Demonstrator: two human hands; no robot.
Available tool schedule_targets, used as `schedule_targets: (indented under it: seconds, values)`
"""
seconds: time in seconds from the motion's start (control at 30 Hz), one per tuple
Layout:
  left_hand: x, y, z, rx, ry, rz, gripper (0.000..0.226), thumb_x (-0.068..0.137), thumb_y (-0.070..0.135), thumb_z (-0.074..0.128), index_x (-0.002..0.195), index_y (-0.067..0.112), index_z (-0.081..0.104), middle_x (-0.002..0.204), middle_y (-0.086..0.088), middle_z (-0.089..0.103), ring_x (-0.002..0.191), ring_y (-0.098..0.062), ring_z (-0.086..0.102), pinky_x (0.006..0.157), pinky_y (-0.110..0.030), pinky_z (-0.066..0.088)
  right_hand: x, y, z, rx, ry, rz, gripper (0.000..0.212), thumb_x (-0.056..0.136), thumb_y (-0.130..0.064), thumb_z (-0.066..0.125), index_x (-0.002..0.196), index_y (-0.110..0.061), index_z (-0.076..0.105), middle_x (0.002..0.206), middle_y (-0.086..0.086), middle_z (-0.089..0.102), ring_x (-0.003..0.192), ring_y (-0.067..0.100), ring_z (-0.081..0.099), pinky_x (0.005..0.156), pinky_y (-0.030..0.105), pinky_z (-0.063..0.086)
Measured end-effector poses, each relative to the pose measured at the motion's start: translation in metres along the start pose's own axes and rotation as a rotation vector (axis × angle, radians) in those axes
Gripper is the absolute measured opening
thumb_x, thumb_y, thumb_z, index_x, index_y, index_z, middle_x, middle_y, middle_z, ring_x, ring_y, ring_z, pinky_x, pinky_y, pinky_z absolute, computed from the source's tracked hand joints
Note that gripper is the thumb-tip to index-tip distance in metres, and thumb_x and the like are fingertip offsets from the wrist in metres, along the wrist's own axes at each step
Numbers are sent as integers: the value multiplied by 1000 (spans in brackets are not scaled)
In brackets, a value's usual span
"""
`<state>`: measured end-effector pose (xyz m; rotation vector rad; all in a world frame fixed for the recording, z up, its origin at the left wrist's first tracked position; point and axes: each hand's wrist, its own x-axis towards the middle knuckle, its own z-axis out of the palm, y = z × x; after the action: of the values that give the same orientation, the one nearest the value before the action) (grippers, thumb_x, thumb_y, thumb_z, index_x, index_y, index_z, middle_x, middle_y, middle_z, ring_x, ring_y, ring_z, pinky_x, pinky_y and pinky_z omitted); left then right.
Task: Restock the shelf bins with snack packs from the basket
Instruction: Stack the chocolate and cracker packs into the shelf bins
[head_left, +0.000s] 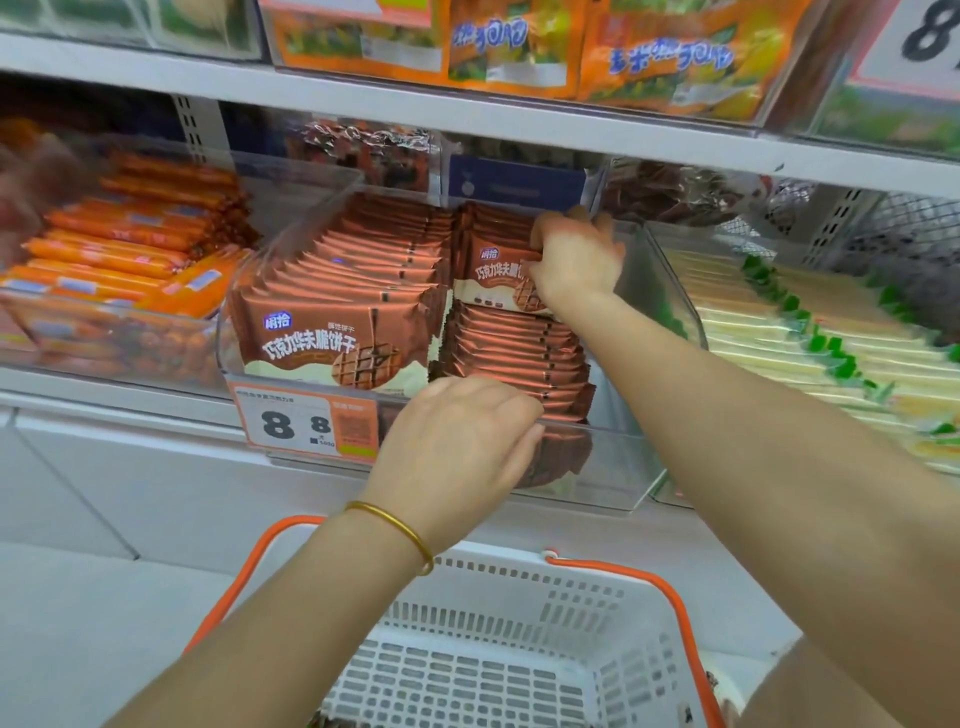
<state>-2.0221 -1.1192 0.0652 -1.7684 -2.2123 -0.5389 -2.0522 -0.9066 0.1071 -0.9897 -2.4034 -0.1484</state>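
View: head, looking down over shelf and basket.
Clear bin (618, 467): on the middle shelf, 2 rows of brown packs inside, price tag (306, 421) on the front wall.
Left row (332, 322): packed upright, faces forward.
Right row (514, 353): leaning back, edges up, with free space beside the bin's right wall.
Right hand (574, 257): fingers curled round the right edge of 1 chocolate waffle biscuit pack (491, 280), held upright over the middle of the right row.
Left hand (457, 436): fingers curled over the front end of the right row, just inside the front wall.
Basket (524, 618): white with orange handles, below the shelf; contents mostly out of view.
Step in hand: probably slotting the held pack into the right row.
Doing it well: brace the front packs with the left hand, open a gap, lower the pack face forward, then press the row square with the left row.
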Motion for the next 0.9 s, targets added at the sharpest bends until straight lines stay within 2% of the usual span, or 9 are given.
schedule_targets:
  seconds: [0.2, 0.3, 0.37, 0.47, 0.57, 0.63, 0.77, 0.83, 0.9]
  values:
    - [-5, -3, 3, 35, 62, 68, 36, 89, 29, 39, 104, 12, 67, 104, -1, 68, 97, -23, 62, 91, -33, 38, -21, 5, -43, 136, 10, 9, 34, 89, -15, 60, 122, -22, 57, 129, 8, 51, 121, 31, 44, 92, 42, 42]
    - [-11, 3, 1, 62, 125, 141, 36, 89, 23, 42, 112, 9, 65, 115, -6, 65, 105, -26, 59, 98, -36, 36, -76, 16, -89, 423, 7, -62, 22, 85, -14, 63, 104, -25, 65, 107, -1, 62, 100, 18, 58, 85, 37, 48]
    - [-18, 10, 0, 85, 157, 191, 34, 87, 17, 45, 113, 7, 64, 120, -9, 62, 108, -30, 57, 96, -39, 39, -126, 31, -117, 575, -127, -110, 17, 81, -10, 67, 88, -26, 67, 84, -8, 65, 83, 13, 62, 78, 33, 50]
    - [-32, 18, -1, 126, 153, 255, 37, 80, 9, 50, 114, 7, 63, 127, -11, 58, 113, -32, 55, 95, -43, 42, -185, 54, -113, 685, -535, -51, 17, 82, -8, 68, 77, -24, 64, 63, -7, 61, 61, 12, 64, 61, 28, 51]
    - [-51, 28, 7, 156, 75, 297, 38, 77, 8, 51, 114, 7, 63, 129, -12, 57, 114, -32, 53, 92, -42, 39, -225, 72, -41, 551, -994, 53, 6, 88, -7, 62, 89, -12, 65, 73, 5, 65, 66, 20, 66, 61, 34, 56]
    - [-62, 35, 17, 183, -34, 334, 38, 77, 10, 49, 112, 9, 63, 128, -12, 57, 113, -32, 52, 91, -41, 36, -254, 83, 27, 381, -1176, 34, 15, 89, -8, 59, 103, -6, 66, 82, 7, 65, 77, 23, 64, 72, 37, 57]
    - [-80, 45, 38, 236, -244, 410, 37, 76, 16, 42, 105, 12, 65, 123, -11, 61, 109, -31, 57, 90, -42, 38, -331, 106, 126, 84, -1426, -186, 43, 95, -17, 55, 133, 3, 49, 138, 20, 47, 122, 33, 49, 102, 41, 41]
    - [-85, 48, 44, 231, -299, 395, 37, 78, 19, 40, 103, 14, 66, 123, -9, 61, 110, -30, 58, 90, -41, 45, -365, 116, 153, 34, -1505, -247, 53, 97, -28, 54, 140, -3, 38, 142, 15, 43, 116, 30, 49, 97, 39, 42]
    - [-89, 48, 48, 210, -323, 360, 36, 79, 19, 40, 102, 15, 67, 121, -8, 63, 109, -29, 58, 88, -41, 48, -388, 120, 172, 21, -1518, -299, 46, 94, -38, 56, 130, -11, 46, 122, 10, 54, 93, 23, 52, 85, 35, 46]
